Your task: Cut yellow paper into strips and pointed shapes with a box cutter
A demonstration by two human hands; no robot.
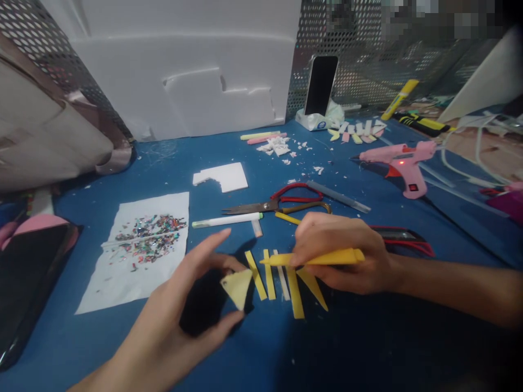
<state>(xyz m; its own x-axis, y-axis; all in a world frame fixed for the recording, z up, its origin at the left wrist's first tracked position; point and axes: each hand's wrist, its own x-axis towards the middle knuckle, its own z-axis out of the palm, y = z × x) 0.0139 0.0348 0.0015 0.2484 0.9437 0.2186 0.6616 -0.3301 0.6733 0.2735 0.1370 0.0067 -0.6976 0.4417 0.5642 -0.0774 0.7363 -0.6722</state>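
My left hand (192, 310) grips a small pale yellow triangular piece (238, 288) by its edges, between the thumb below and a finger above. In my right hand (341, 245) lies a yellow marker (335, 257), its tip pointing left toward the triangle but apart from it. Between and below the hands several narrow strips lie on the table, among them a yellow strip (268, 275), a white strip (281, 276) and a pointed yellow piece (312, 288). A white pen (226, 220) and red-handled scissors (261, 207) rest just beyond.
On the left, a paper sheet (102, 283) carries shiny flakes, beside a dark phone (35, 277). A white foam offcut (232, 177) lies mid-table. At right sits a pink glue gun (402, 160) with a lit red light and cable. Behind stands an upright phone (321, 86).
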